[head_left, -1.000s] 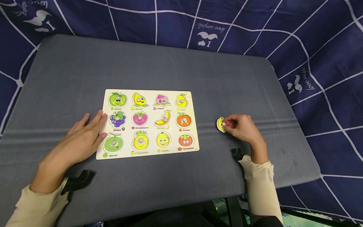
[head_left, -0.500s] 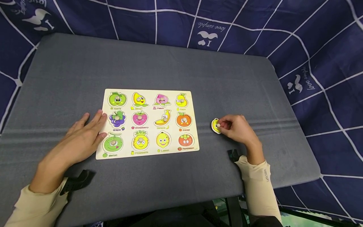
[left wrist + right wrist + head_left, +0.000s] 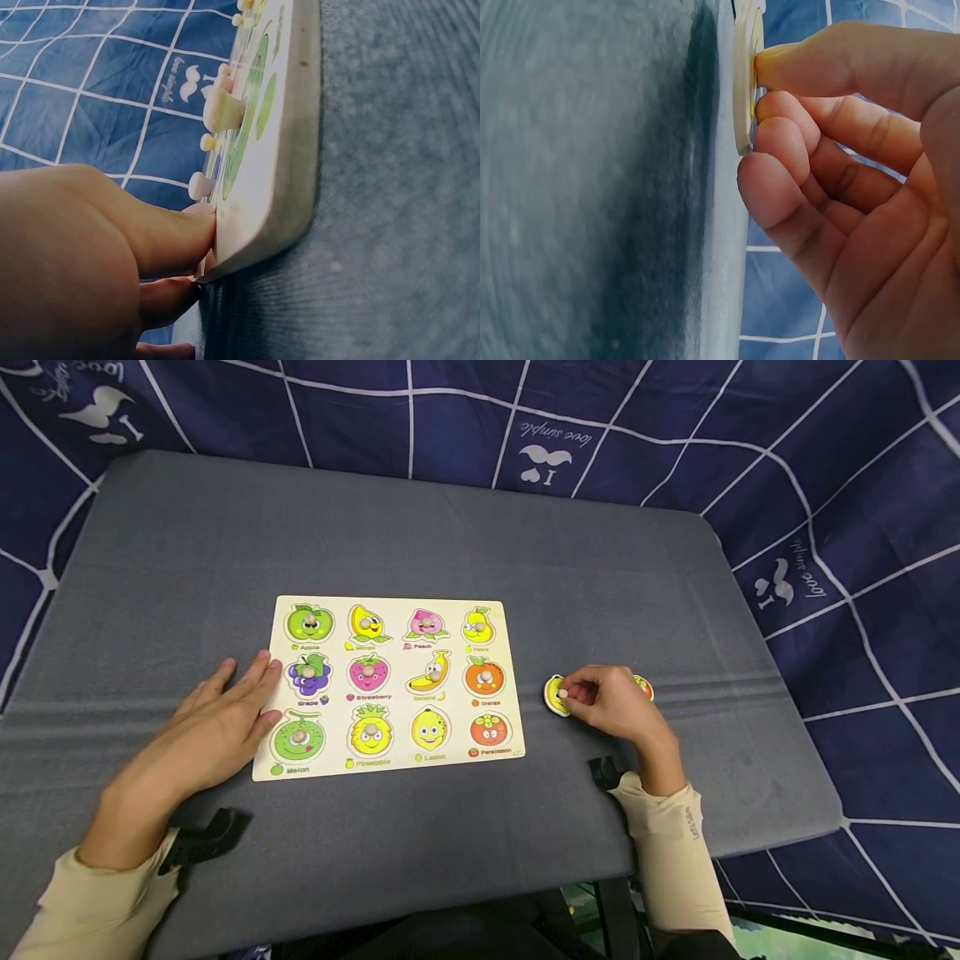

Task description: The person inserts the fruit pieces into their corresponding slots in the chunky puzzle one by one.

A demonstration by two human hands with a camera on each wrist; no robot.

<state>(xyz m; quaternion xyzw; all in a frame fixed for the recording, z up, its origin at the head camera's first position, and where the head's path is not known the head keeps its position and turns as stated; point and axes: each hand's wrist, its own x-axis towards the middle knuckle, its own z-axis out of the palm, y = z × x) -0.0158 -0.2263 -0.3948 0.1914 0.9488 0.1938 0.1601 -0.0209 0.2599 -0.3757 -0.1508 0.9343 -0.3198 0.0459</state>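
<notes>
A fruit puzzle board (image 3: 390, 689) lies flat on the grey table, with knobbed pieces in it. The lemon picture (image 3: 431, 729) and persimmon picture (image 3: 490, 729) on it show no knob. My left hand (image 3: 202, 727) rests at the board's left edge with fingers extended; the left wrist view has its thumb (image 3: 169, 240) touching the board's corner. To the right of the board, my right hand (image 3: 615, 706) pinches a yellow lemon puzzle piece (image 3: 553, 696) by its knob. In the right wrist view, this piece (image 3: 744, 82) stands edge-on at the fingertips.
Just behind the right hand, a reddish-orange puzzle piece (image 3: 644, 687) lies partly hidden on the table. The grey table (image 3: 420, 543) is bordered at the back and right by a dark blue curtain (image 3: 645, 410) with white lines. Black straps (image 3: 210, 839) sit at the wrists.
My right hand has moved left toward the board, carrying the lemon puzzle piece. The reddish-orange piece has come into view behind it. My left hand and the board have stayed in place.
</notes>
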